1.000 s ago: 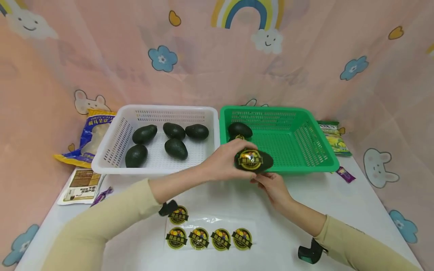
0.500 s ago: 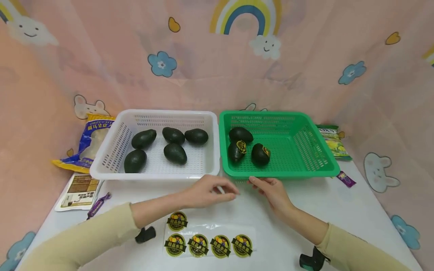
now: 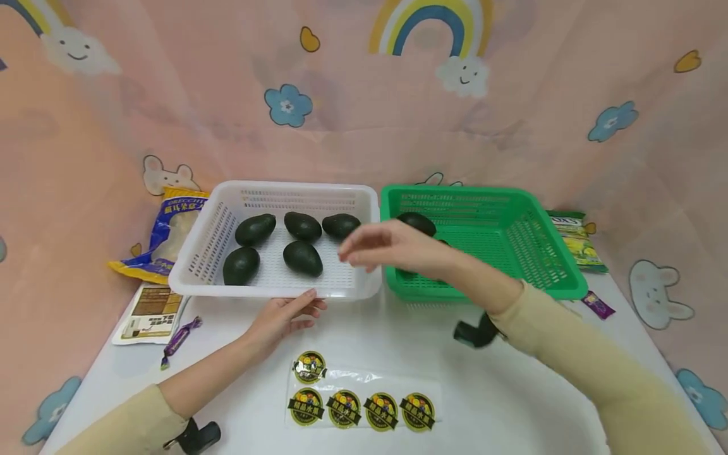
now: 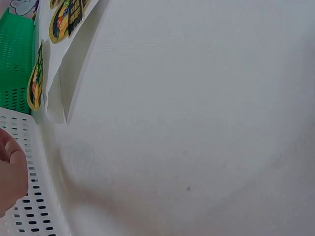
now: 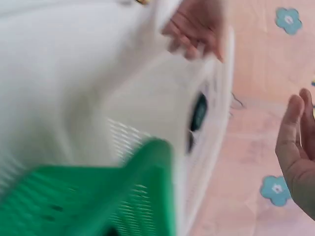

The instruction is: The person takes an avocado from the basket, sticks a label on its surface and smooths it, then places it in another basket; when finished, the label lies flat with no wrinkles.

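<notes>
My left hand (image 3: 284, 319) is at the front rim of the white basket (image 3: 227, 292), thumb up against the rim and fingers loosely bent. Above that basket's right end is my right hand (image 3: 387, 246), its fingers apart and holding nothing. Several dark green avocados (image 3: 303, 258) without visible stickers lie in the white basket. In the green basket (image 3: 546, 278), one avocado (image 3: 417, 222) shows at the back left; my right hand and forearm mostly hide what lies in front of it. The right wrist view is blurred but shows the right hand (image 5: 300, 152) with fingers extended.
A clear sheet with several round black-and-gold fruit stickers (image 3: 382, 411) lies at the table's front. Left of the white basket are a blue-yellow bag (image 3: 165, 234), a white packet (image 3: 150, 313) and a purple candy (image 3: 181, 341). Right of the green one are a green bag (image 3: 577, 243) and another candy (image 3: 598, 304).
My left hand put a stickered avocado into the green basket, then moved left to the white basket's front rim. My right hand left the green basket's front rim and moved over the white basket.
</notes>
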